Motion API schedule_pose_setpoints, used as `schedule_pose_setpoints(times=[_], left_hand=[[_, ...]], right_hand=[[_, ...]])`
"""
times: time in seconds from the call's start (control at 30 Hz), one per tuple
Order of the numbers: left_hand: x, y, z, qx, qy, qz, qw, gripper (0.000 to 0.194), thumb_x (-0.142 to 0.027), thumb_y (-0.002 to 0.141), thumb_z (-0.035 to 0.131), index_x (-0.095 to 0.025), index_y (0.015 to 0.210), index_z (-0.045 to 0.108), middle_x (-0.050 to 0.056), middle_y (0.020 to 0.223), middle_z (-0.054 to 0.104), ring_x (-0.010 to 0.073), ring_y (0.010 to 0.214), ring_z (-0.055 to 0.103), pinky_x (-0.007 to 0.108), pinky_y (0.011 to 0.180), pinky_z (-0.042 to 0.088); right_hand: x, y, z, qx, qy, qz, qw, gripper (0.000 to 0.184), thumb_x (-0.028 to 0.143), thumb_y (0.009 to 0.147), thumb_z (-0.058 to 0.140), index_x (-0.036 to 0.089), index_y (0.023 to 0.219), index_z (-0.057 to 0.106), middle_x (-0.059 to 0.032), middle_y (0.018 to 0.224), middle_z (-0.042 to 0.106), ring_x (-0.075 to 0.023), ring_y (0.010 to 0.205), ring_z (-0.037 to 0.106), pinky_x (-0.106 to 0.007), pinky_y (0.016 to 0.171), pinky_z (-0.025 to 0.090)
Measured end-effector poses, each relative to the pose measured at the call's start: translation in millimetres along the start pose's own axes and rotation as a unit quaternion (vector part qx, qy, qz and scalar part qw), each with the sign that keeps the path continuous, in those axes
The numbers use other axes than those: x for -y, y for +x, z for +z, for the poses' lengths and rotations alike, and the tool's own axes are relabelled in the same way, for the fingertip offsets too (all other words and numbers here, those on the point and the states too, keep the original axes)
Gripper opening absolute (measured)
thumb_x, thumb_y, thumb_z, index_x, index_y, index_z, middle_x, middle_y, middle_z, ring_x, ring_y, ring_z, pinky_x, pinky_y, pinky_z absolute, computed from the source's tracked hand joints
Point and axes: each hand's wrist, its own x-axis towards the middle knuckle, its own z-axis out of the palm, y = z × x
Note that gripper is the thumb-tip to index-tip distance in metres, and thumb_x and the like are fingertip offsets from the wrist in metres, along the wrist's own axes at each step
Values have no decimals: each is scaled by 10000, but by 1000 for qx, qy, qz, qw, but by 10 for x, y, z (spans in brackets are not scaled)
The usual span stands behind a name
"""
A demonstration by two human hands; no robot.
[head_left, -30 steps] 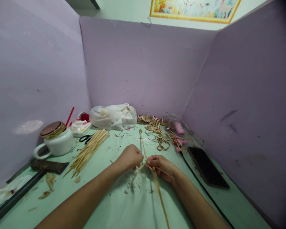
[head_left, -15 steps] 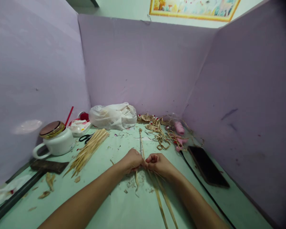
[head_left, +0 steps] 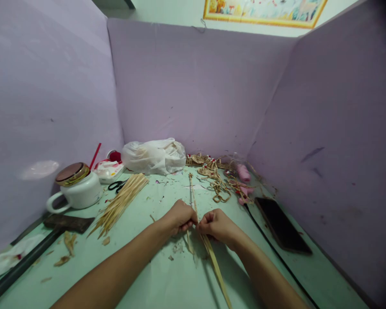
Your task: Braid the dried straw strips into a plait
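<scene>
In the head view, my left hand (head_left: 182, 216) is closed with its fingertips pinching a thin plaited straw braid (head_left: 193, 191). The braid runs away from me along the table to a knotted far end. Just to the right, my right hand (head_left: 216, 224) is also closed, pinching the flat straw strips (head_left: 216, 265) at the near end of the braid. These strips trail toward me past the bottom edge of the view. A shorter strip end (head_left: 189, 243) hangs below my left hand. The exact crossing of the strips is hidden behind my fingers.
At left lie a bundle of straw strips (head_left: 122, 201), black scissors (head_left: 116, 186), a lidded white mug (head_left: 80, 193) and a hammer (head_left: 67, 222). A plastic bag (head_left: 154, 156), braided cords (head_left: 220, 189) and pink thread (head_left: 243, 172) are at the back. A phone (head_left: 283, 225) lies right.
The trailing strips, spread apart earlier, now lie close together. My right hand has shifted slightly right, and its fingers have closed further. The short strip end under my left hand has moved.
</scene>
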Motion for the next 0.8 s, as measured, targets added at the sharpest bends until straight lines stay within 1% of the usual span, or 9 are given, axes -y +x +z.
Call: schedule_pose_setpoints(times=[0.1, 0.23, 0.37, 0.47, 0.53, 0.6, 0.67, 0.7, 0.8], left_hand=[[47, 43, -50, 8, -11, -5, 1000, 144, -111, 500, 505, -136, 391, 414, -30, 323, 389, 52, 265, 309, 184, 304, 177], [124, 102, -90, 19, 13, -15, 1000, 175, -172, 475, 566, -142, 393, 414, -50, 303, 347, 40, 266, 273, 180, 306, 137], [157, 114, -105, 41, 1, -5, 999, 148, -180, 484, 558, -141, 411, 435, -56, 306, 337, 35, 274, 254, 185, 313, 109], [147, 111, -114, 41, 0, 12, 999, 153, -163, 485, 545, -146, 401, 418, -57, 304, 326, 35, 274, 244, 195, 318, 99], [136, 113, -121, 41, -7, 16, 999, 167, -159, 482, 551, -147, 398, 407, -57, 313, 329, 31, 280, 240, 197, 324, 95], [132, 120, -126, 45, -21, 16, 999, 164, -155, 483, 547, -148, 404, 403, -55, 326, 342, 29, 282, 238, 200, 328, 90], [140, 130, -128, 51, -30, 19, 998, 162, -152, 488, 533, -151, 405, 394, -52, 336, 347, 30, 284, 237, 202, 329, 87], [148, 136, -129, 54, -29, 23, 998, 168, -154, 491, 528, -152, 401, 386, -52, 339, 343, 30, 286, 235, 202, 329, 86], [171, 148, -132, 58, -19, 42, 997, 190, -174, 500, 532, -154, 397, 373, -58, 337, 317, 26, 296, 224, 196, 330, 95]], right_hand=[[1, -8, -3, 17, 29, -9, 999, 161, 174, 547, 555, 150, 413, 468, 54, 333, 412, -41, 311, 301, -189, 330, 214], [-36, 8, -31, 55, 62, -17, 996, 183, 226, 551, 588, 144, 436, 471, 32, 405, 500, -40, 334, 330, -183, 340, 235], [-66, 25, -42, 72, 70, -17, 995, 212, 257, 543, 621, 137, 443, 478, 38, 399, 480, -38, 340, 329, -183, 349, 238], [-76, 32, -52, 87, 71, -14, 994, 232, 285, 535, 647, 128, 457, 495, 40, 394, 466, -39, 352, 350, -181, 364, 249], [-74, 41, -66, 73, 82, -22, 994, 264, 308, 537, 657, 124, 454, 486, 38, 389, 457, -35, 356, 350, -178, 370, 245], [-65, 54, -76, 20, 114, -39, 992, 277, 309, 542, 662, 126, 463, 469, 40, 397, 453, -29, 365, 346, -172, 379, 254], [-48, 62, -72, -16, 175, -40, 984, 248, 289, 546, 667, 129, 521, 480, 38, 448, 481, -31, 398, 384, -166, 416, 308], [-37, 61, -63, -9, 208, -30, 978, 229, 276, 546, 670, 131, 566, 494, 32, 490, 505, -38, 429, 422, -168, 452, 347], [-14, 46, -18, 67, 279, 6, 958, 223, 260, 558, 665, 131, 663, 516, 4, 585, 550, -71, 515, 513, -214, 560, 430]])
